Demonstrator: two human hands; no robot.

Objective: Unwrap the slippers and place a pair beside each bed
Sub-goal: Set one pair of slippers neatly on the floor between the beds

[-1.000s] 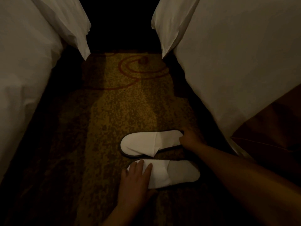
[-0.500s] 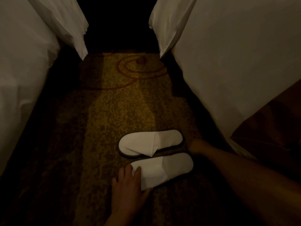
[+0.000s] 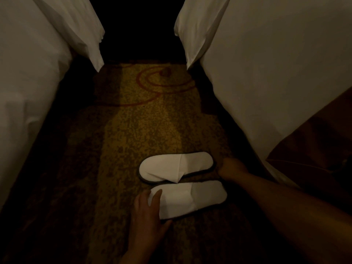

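White dark-rimmed cloth slippers (image 3: pixel 171 164) sit paired on mottled gold carpet (image 3: pixel 133 130) by the white right bed (image 3: pixel 276 82). My left grip (image 3: pixel 148 212), flat, squares the near toe; right grip (image 3: pixel 230 168) unreadable. Next, I reckon: left bed (image 3: pixel 28 82) needs its pair.

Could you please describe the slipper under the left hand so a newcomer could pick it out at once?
On the patterned carpet between the left bed and the right bed, two white slippers lie side by side, closer to the right bed. Take the nearer slipper, closest to the camera. Unlike the farther slipper, it has the left hand resting on its toe end.
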